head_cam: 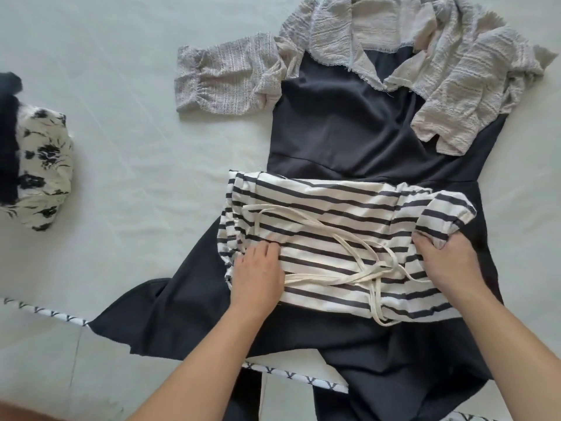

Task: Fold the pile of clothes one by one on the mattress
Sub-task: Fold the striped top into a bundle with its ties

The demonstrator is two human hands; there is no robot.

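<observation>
A black-and-white striped garment [334,208] with long cream drawstrings [343,268] lies partly folded on top of a dark navy dress [343,126]. My left hand [258,275] lies flat on the striped garment's left edge, fingers straight. At the right side my right hand [446,262] grips a bunched striped fold, fingers curled into the cloth. A grey-and-cream textured top [379,34] lies crumpled over the dress's upper part, one sleeve stretched out to the left.
A folded pile with a black-and-white floral piece [42,168] sits at the left on the pale mattress [121,147]. The mattress's patterned edge band [45,311] runs along the front, with tiled floor below. The dress hem hangs over that edge.
</observation>
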